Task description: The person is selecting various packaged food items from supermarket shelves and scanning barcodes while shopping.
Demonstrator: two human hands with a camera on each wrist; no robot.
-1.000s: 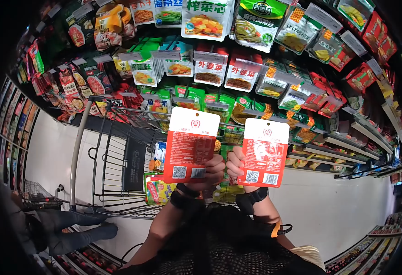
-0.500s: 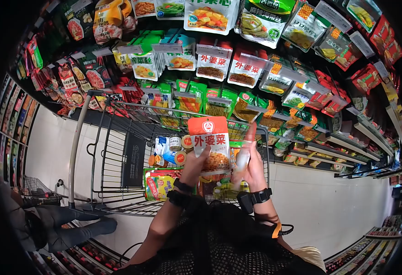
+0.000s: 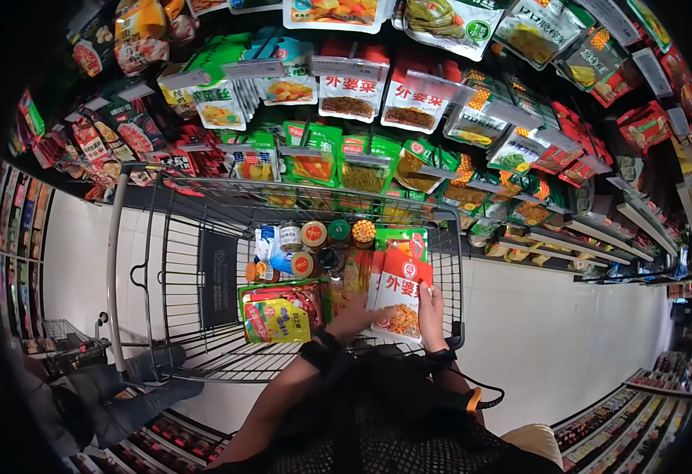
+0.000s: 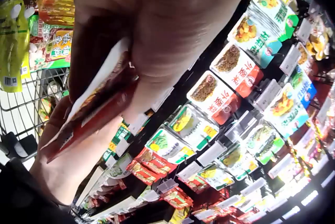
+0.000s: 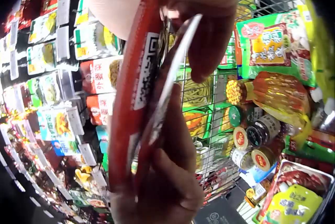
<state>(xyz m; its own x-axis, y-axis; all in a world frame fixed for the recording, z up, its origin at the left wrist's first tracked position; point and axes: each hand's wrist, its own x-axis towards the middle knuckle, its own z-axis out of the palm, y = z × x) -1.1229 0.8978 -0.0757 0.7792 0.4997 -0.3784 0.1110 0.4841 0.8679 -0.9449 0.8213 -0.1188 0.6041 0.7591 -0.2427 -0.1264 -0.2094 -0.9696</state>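
Note:
Two red-and-white preserved vegetable pouches are together over the right part of the shopping cart. The front pouch shows its printed face, and the second pouch is mostly hidden behind it. My right hand grips the front pouch by its right edge, thumb on the face. At the lower left edge of the pouches is my left hand, slightly blurred. In the left wrist view, a pouch runs between the left thumb and fingers. The right wrist view shows the two pouches edge-on, a narrow gap between them.
Inside the cart are several jars, a yellow-and-red food bag and a green packet. Racks of hanging pouches rise just beyond it. At the lower left stands a person in jeans, near the cart handle.
The pouches were held apart with their backs showing, then one was turned face up. Now they are together and lower over the cart's right part. The head view has tilted down.

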